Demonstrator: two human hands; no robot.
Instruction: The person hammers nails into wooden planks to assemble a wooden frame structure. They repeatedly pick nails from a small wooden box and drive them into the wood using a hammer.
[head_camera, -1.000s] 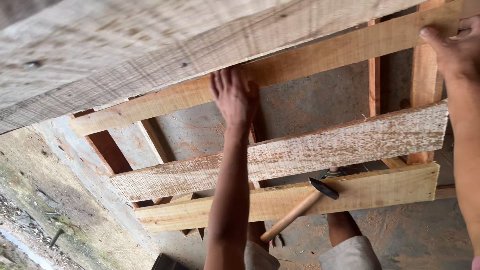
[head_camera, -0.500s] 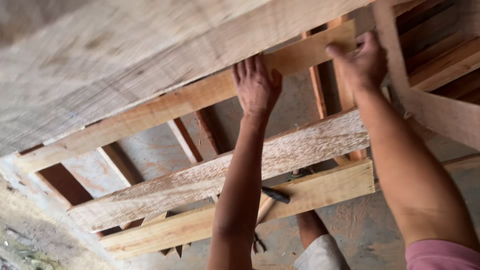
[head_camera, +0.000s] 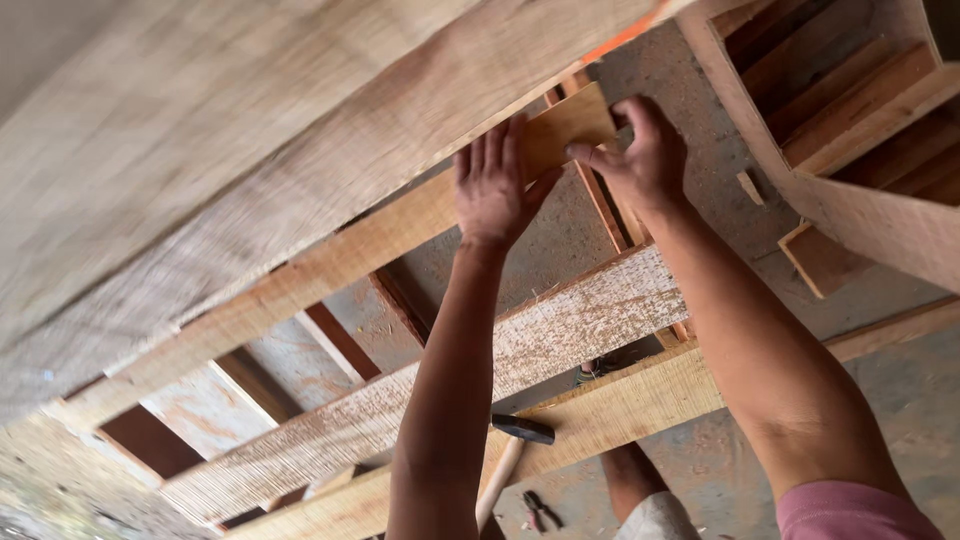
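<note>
Big blurred plank (head_camera: 250, 150) fills the upper left, closest to the camera, running diagonally. Concrete floor (head_camera: 900, 390) sits under everything, dusty. Wooden pallet frame on the floor: three pale slats run diagonally, top slat (head_camera: 330, 265), rough whitish middle slat (head_camera: 560, 340), and bottom slat (head_camera: 620, 410), all lying across darker reddish runners (head_camera: 340, 340). A second wooden frame (head_camera: 850, 200) is at upper right, with reddish boards stacked inside it. Left hand (head_camera: 493, 185) lies flat, fingers spread and extended, palm pressed on the top slat near its right end; it grips nothing. Right hand (head_camera: 640, 160) is at the very end of that same slat, fingers curled around the end edge, thumb toward the left hand; the two hands are near each other but apart. The top slat's end sits over a runner, just under the big plank's edge. Hammer (head_camera: 510, 450) with dark head and light wooden handle lies on the bottom slat, between the person's forearms. Small pliers (head_camera: 540, 510) lie on the floor near the hammer handle. A loose wood offcut (head_camera: 820, 260) lies on the floor under the second frame.
</note>
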